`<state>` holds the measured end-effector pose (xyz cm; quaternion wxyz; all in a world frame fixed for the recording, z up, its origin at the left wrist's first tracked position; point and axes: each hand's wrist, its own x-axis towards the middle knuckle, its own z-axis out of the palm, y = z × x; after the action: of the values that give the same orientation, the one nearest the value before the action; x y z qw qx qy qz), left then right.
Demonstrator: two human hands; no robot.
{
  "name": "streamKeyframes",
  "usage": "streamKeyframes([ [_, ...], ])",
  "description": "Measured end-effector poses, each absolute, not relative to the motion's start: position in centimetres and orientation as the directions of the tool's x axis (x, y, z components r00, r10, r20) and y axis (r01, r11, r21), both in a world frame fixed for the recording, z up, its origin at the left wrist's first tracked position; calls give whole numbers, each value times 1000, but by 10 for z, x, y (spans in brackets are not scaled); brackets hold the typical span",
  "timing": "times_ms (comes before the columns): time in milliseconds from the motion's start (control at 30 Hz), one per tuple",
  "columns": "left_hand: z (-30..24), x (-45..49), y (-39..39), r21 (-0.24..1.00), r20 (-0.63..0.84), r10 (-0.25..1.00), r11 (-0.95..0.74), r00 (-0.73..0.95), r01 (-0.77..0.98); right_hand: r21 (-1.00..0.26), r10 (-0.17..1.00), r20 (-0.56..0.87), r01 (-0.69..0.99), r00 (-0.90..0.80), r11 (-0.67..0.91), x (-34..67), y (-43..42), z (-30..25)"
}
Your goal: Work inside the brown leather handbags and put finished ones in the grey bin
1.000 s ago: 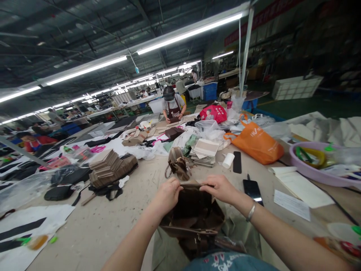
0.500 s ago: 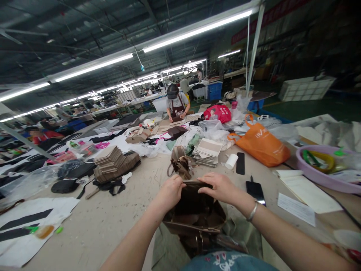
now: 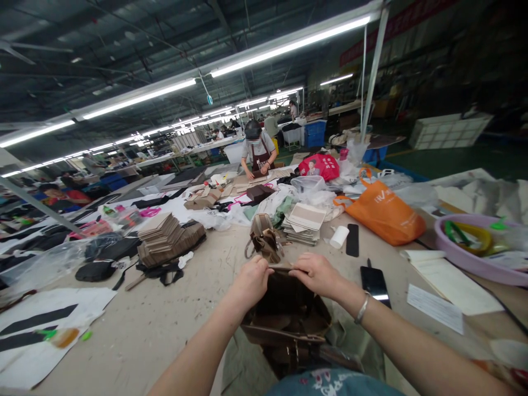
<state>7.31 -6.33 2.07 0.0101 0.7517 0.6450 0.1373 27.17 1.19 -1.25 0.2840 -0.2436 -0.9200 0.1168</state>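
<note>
- Just beyond the hands, in the middle of the frame, a small tan handbag [image 3: 266, 242] stands on the desk [image 3: 144, 330], close to the fingers but not touching them.
- Right of centre lie a black phone [image 3: 373, 281], a black strip [image 3: 352, 240], a white roll [image 3: 339, 236] and a stack of pale cards [image 3: 303, 223]; an orange tote bag [image 3: 383, 212] sits behind them.
- At the right edge are a purple basin [image 3: 466, 254] and loose paper sheets [image 3: 435, 311].
- Left of centre, a fanned pile of brown board pieces [image 3: 167, 239] rests beside black pouches.
- At the far end of the desk, a co-worker in an apron [image 3: 258, 153] bends over flat pieces.
- At lower centre the dark brown bag [image 3: 284, 316] stands open on the desk edge, its mouth facing up, dark lining showing and a tan-edged flap across the near side.
- The left hand [image 3: 251, 280] and right hand [image 3: 317, 275] each have their grip closed, pinching the bag's far top rim, thumbs near each other.
- A bracelet [image 3: 363, 308] circles the right wrist.
</note>
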Motion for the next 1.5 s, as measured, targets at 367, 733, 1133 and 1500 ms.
streamKeyframes([
  [367,25,72,-64,231,181,981,-116,74,966,-283,564,333,490,-756,824,253,9,4],
  [733,27,45,-67,230,154,987,-85,50,969,-237,538,382,482,-752,843,251,14,-4],
  [1133,24,54,-66,170,178,983,3,-34,985,-231,592,278,545,-757,806,252,12,-2],
  [1500,21,53,-70,219,219,975,-4,-45,976,-153,564,121,546,-817,824,233,7,27],
])
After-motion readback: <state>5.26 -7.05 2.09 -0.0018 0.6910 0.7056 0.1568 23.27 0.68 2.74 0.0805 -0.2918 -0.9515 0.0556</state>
